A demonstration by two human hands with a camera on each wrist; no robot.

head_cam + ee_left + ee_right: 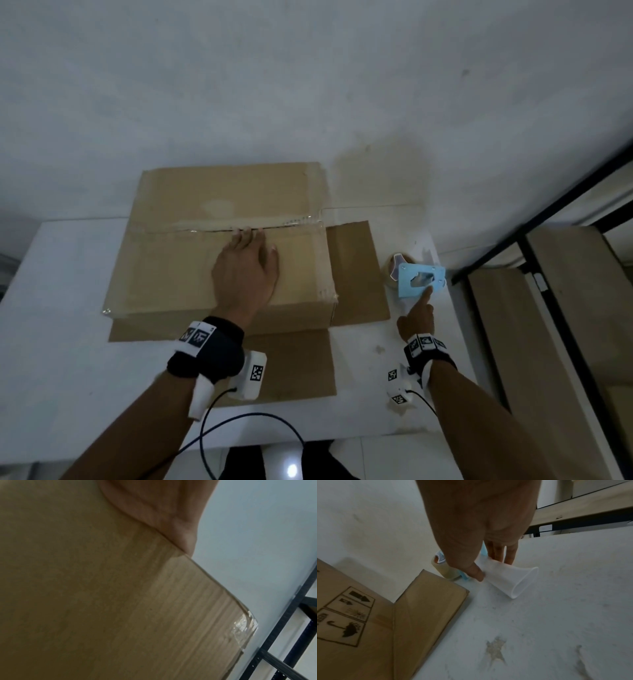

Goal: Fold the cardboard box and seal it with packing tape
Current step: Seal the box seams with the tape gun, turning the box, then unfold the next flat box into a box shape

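The brown cardboard box [164,267] stands on the white table [61,342], its top flaps closed and clear tape [205,228] running along the seam. My left hand [246,267] lies flat on the box top, fingertips at the seam; the left wrist view shows the palm [154,507] on cardboard [102,601] and shiny tape [243,627] at a corner. To the box's right, the light-blue tape dispenser [419,279] rests on the table. My right hand [416,317] pinches its white handle [508,578] between thumb and fingers [494,553]; the tape roll [443,572] sits behind.
Lower flaps lie spread on the table at the right [356,270] and front [291,363]. A white wall rises just behind the box. A black-framed wooden shelf [548,308] stands past the table's right edge. A wrist cable [239,428] loops near the front edge.
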